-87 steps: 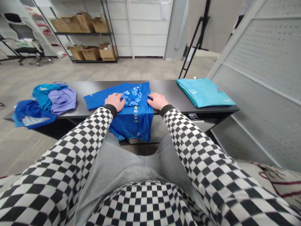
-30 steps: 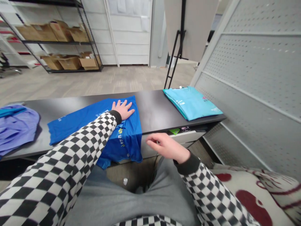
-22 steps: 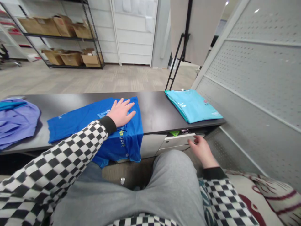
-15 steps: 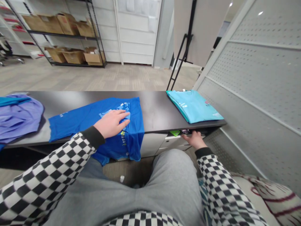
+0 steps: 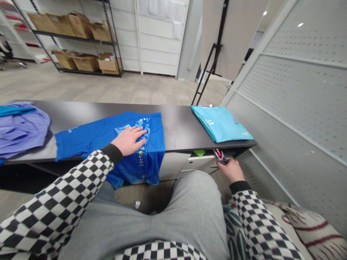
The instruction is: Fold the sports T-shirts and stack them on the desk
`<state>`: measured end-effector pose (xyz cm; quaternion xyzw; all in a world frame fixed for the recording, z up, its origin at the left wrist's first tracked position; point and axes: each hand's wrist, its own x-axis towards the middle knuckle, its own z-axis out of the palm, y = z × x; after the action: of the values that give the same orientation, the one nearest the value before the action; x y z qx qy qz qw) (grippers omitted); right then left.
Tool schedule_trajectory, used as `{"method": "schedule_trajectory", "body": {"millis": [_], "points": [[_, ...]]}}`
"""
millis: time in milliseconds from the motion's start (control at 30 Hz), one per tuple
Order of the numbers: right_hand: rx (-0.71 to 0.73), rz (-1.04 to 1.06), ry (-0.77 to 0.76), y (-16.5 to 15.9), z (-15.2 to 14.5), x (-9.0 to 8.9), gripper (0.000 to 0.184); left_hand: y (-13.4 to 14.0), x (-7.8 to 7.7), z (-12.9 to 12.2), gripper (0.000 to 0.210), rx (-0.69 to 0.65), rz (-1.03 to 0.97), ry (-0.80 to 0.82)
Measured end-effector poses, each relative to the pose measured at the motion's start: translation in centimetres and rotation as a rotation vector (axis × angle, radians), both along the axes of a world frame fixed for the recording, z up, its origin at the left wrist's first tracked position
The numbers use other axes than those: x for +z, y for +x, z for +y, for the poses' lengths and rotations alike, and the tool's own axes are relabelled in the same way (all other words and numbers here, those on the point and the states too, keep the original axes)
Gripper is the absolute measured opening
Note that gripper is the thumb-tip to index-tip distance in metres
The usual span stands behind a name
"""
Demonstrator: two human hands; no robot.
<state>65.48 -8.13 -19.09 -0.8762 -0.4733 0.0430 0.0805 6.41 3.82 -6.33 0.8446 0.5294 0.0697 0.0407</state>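
Note:
My left hand (image 5: pixel 130 140) lies flat with spread fingers on a blue printed T-shirt (image 5: pixel 105 130). The shirt is spread on the dark table (image 5: pixel 179 126), and its lower part hangs over the front edge. At the open shelf under the right end of the tabletop, my right hand (image 5: pixel 232 169) is closed on the near end of a phone (image 5: pixel 221 156), dark with a red and white pattern. Above it on the table lies a folded turquoise T-shirt (image 5: pixel 222 122) on top of a greener one.
A crumpled purple garment (image 5: pixel 24 130) lies at the table's left end. Something bright green (image 5: pixel 199 153) sits in the shelf above white drawers (image 5: pixel 193 164). A perforated panel (image 5: pixel 303 94) stands close on the right. Behind are a rack with cardboard boxes (image 5: pixel 85 63) and a black stand (image 5: pixel 207 76).
My right hand has drawn back from the shelf, slightly right and towards me, bringing the phone partly out into view. My left hand stays on the blue T-shirt.

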Motion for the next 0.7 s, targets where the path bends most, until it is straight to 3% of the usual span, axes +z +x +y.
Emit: {"method": "schedule_trajectory", "body": {"millis": [267, 433, 533, 600, 667, 700], "points": [[-0.078, 0.059, 0.082, 0.5, -1.0, 1.4, 0.066, -0.2, -0.1, 0.3, 0.078, -0.007, 0.017, -0.005], [-0.062, 0.088, 0.082, 0.3, 0.2, 2.2, 0.085, 0.1, 0.2, 0.0, 0.078, -0.012, 0.025, 0.005], [-0.027, 0.058, 0.045, -1.4, -0.4, 3.1, 0.098, -0.1, 0.2, 0.1, 0.078, -0.004, 0.028, -0.016], [0.124, 0.066, -0.021, -3.9, -1.4, 4.8, 0.079, -0.4, 0.4, 0.8, 0.080, -0.027, 0.021, -0.049], [0.423, 0.133, -0.053, -7.6, -2.5, 7.4, 0.047, -0.7, 1.2, 2.0, 0.084, -0.068, 0.016, -0.104], [0.548, 0.188, -0.031, -9.8, -2.9, 9.0, 0.041, -0.7, 1.8, 2.8, 0.085, -0.075, 0.016, -0.142]]}}
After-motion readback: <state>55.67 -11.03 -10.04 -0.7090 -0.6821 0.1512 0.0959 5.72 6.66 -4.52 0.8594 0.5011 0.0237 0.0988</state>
